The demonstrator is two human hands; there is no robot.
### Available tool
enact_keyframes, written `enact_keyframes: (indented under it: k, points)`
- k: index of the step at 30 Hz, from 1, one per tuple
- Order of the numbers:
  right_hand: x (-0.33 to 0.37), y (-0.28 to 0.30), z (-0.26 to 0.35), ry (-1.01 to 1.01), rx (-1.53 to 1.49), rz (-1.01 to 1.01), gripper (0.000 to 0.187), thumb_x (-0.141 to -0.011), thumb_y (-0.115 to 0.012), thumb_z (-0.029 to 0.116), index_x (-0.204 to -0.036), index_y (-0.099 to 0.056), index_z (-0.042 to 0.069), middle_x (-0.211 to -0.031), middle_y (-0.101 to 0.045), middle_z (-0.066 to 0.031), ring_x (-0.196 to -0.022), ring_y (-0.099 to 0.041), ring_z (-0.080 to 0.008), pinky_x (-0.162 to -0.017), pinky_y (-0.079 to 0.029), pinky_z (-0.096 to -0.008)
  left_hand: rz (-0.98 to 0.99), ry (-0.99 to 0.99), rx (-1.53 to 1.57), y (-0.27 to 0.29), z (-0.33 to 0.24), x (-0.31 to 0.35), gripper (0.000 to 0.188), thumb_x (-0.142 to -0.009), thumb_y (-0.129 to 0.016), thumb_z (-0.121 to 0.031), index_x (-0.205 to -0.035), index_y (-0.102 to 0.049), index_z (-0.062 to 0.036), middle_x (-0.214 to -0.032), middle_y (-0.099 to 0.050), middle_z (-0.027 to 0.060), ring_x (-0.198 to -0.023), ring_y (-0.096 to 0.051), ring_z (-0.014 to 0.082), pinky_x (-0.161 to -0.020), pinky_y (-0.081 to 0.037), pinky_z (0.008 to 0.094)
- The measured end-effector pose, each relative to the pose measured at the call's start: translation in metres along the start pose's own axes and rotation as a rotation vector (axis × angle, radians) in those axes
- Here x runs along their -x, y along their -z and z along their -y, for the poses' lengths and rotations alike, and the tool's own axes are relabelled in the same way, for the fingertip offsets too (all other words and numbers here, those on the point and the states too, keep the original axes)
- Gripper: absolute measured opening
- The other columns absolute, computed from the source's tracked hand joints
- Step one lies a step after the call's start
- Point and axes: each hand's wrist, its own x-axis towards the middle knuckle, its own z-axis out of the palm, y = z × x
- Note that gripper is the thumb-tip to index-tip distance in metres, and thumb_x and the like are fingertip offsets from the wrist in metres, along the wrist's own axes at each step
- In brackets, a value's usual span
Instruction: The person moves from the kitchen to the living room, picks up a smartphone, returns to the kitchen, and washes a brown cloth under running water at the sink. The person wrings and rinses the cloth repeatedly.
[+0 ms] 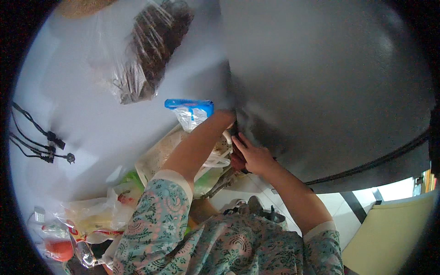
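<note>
My left hand (224, 119) reaches to the edge of a large dark grey panel (330, 91). Its fingers are mostly hidden there, so what they hold does not show. Just below and to the right, my right hand (256, 158) grips a dark reddish-brown object (238, 161) beside the panel's edge; its kind cannot be made out. Close to my left forearm is a blue and white plastic packet (191, 111). An off-white crate (158, 153) stands under that forearm, with a white plastic bag handle (216, 161) near its right end.
A clear bag of dark brown stuff (158, 46) hangs against the pale wall (91, 101). Black cables with plugs (50, 146) stick out at the left. Plastic bags of goods (94, 215) crowd the lower left. A pale yellow panel (389, 233) stands at the lower right over tiled floor.
</note>
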Motion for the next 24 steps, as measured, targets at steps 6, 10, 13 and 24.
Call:
enact_keyframes:
  k: [6, 10, 13, 24]
  points:
    - [-0.026, -0.017, 0.006, 0.042, -0.042, 0.016, 0.086, -0.075, -0.059, 0.010, -0.146, -0.010, 0.015, -0.149, -0.023, -0.0140, -0.092, -0.063, -0.0350, -0.076, -0.050, -0.0482, -0.128, -0.362, -0.003, -0.027, 0.033, -0.041, 0.020, -0.075, -0.063, -0.011, -0.093, -0.071, -0.0102, -0.098, -0.067, 0.0107, -0.087, -0.064, 0.0277, -0.068, -0.052, 0.0409]
    - [-0.031, -0.010, 0.015, -0.038, 0.026, 0.111, 0.094, -0.072, -0.058, 0.006, -0.147, -0.004, 0.018, -0.151, -0.019, -0.0066, -0.096, -0.061, -0.0344, -0.074, -0.050, -0.0482, 0.004, -0.179, 0.141, -0.016, 0.026, -0.045, 0.023, -0.076, -0.061, -0.010, -0.096, -0.070, -0.0121, -0.098, -0.067, 0.0098, -0.089, -0.063, 0.0277, -0.068, -0.051, 0.0402]
    - [-0.028, -0.002, 0.018, -0.064, 0.020, 0.153, 0.095, -0.071, -0.058, 0.006, -0.147, -0.001, 0.018, -0.151, -0.019, -0.0053, -0.098, -0.061, -0.0328, -0.075, -0.050, -0.0480, -0.055, -0.161, 0.131, -0.005, 0.022, -0.038, 0.023, -0.076, -0.059, -0.009, -0.096, -0.070, -0.0109, -0.097, -0.067, 0.0111, -0.086, -0.063, 0.0285, -0.066, -0.051, 0.0405]
    - [-0.026, -0.011, 0.012, -0.064, -0.051, 0.118, 0.095, -0.073, -0.058, 0.007, -0.147, -0.001, 0.020, -0.152, -0.017, -0.0063, -0.106, -0.057, -0.0325, -0.072, -0.051, -0.0450, -0.053, -0.322, 0.194, 0.021, 0.034, 0.009, 0.018, -0.070, -0.063, -0.012, -0.085, -0.069, -0.0029, -0.086, -0.066, 0.0157, -0.075, -0.062, 0.0290, -0.061, -0.048, 0.0427]
